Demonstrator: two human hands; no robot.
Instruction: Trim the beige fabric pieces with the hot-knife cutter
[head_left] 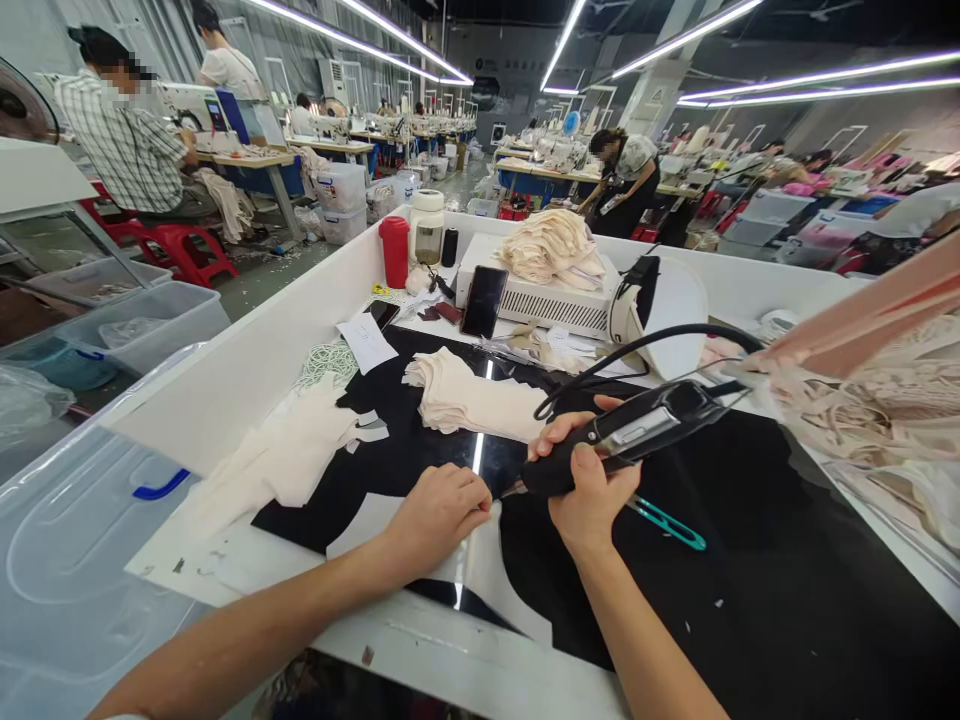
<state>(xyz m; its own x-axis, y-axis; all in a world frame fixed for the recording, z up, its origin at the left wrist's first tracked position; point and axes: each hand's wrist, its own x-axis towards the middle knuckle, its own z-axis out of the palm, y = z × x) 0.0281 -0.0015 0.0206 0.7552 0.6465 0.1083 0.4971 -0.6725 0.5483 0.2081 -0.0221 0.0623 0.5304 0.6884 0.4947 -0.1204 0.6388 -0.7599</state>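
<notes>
My right hand (589, 490) is wrapped around a black corded handheld power tool (645, 425), held slanting over the dark work surface. Its narrow tip points left, close to the fingers of my left hand (442, 510). Those fingers are pinched together at the edge of a pale cut fabric piece (495, 575), which lies flat and partly beneath that hand. Just beyond both hands sits a stack of cream fabric pieces (480, 395). To the left is another cream fabric pile (277, 460). A teal-handled tool (671, 525) lies right of my right wrist.
A black cable (645, 340) loops from the tool. Behind stand a white machine box (540, 290) topped with fabric, a phone (484, 300), a red cup (394, 250) and a jar (427, 225). Pink and cream material (885, 390) hangs at right. Other people sit at sewing tables beyond.
</notes>
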